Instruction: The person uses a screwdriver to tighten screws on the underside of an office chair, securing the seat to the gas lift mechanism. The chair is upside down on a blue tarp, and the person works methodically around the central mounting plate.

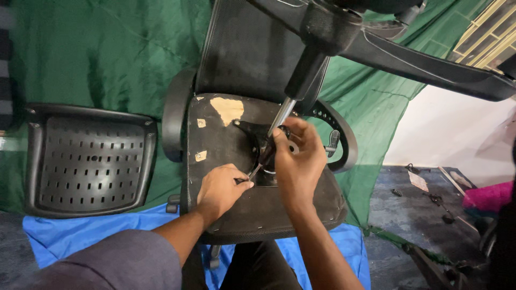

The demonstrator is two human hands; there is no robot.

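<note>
Under the upturned chair seat (226,177), left hand (220,189) pinches a thin tool (255,171); right hand (296,156) grips the mechanism plate (252,129) — best kept steady.

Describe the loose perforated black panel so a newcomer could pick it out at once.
Start at the upturned office chair on the green cloth. Look to the picture's left of its seat: the black plastic panel lies flat, apart from the chair and from both hands. Rows of small slots cover it, unlike the chair's solid underside.
</note>
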